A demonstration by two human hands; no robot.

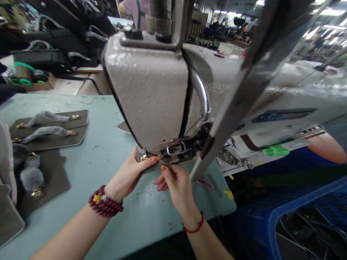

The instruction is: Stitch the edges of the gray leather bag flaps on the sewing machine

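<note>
Under the head of a sewing machine point(148, 94) lies a dark grey bag panel point(149, 168) with a gold metal fitting on it; the machine hides most of it. My left hand point(127, 177) grips the panel's left part, thumb on top and fingers beneath. Close by on the right, my right hand point(177, 182) pinches the panel's near edge between thumb and forefinger, its other fingers curled. Both thumbs are beside the presser foot point(167, 158). The needle point cannot be made out.
Grey panels point(58, 139) with plastic-wrapped handles lie on the pale green table point(100, 173) at left. A slanting metal bar point(230, 97) crosses in front of the machine. Pink-handled snips point(205, 183) lie at right. A blue crate point(268, 220) holding dark pieces stands below the table's right edge.
</note>
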